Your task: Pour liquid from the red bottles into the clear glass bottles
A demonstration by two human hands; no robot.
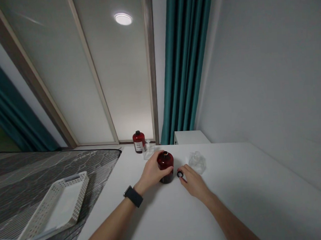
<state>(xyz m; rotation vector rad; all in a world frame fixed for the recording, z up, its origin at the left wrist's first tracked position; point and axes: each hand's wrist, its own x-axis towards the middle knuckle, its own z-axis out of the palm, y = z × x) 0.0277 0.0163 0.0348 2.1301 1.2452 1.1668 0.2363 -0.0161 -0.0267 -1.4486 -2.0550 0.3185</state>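
A dark red bottle (167, 162) with an uncapped neck stands on the white table (166, 217). My left hand (152, 170) is wrapped round its left side, thumb across the front. Just right of the bottle, my right hand (193, 181) pinches a small black cap (180, 174) between thumb and fingers, its hollow side facing me. Beyond that hand lies a crumpled clear plastic bag (197, 162). A second red bottle (139, 142), with a black cap and a white label, stands at the far left of the table beside another piece of clear plastic (149, 149).
On the left, lower than the tabletop, is a white perforated basket (82, 191) over a grey patterned surface (103, 163). A white cabinet (191, 137) stands past the table's far edge. Behind are a teal curtain (189, 60) and frosted sliding doors (120, 79); a wall (269, 73) borders the right.
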